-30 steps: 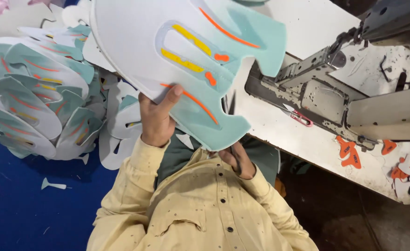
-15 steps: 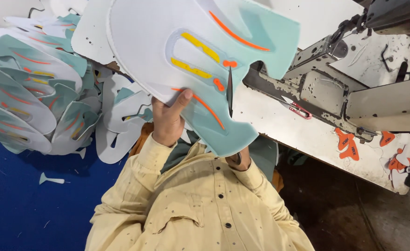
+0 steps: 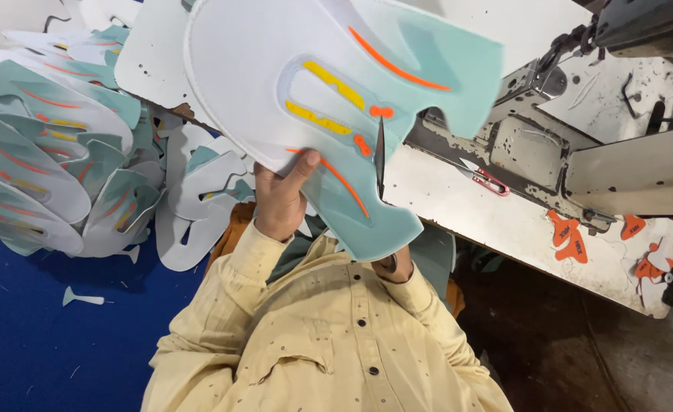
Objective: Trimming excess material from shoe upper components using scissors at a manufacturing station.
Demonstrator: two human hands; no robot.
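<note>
The white counter (image 3: 504,221) carries a grey sewing machine (image 3: 626,168) on its far side. Beside it a heap of cut shoe uppers (image 3: 54,175) spreads over the blue floor (image 3: 31,336). Since a second ago the white-and-teal shoe upper (image 3: 291,99) has been lifted closer to the camera and shifted right, so it now hides more of the counter. The left hand (image 3: 279,202) is clamped on its lower edge, thumb on top. The right hand (image 3: 394,267) sits mostly hidden beneath it; whether its fingers are closed cannot be told. A dark slim blade (image 3: 380,156) stands before the upper, near the orange scraps (image 3: 569,236).
</note>
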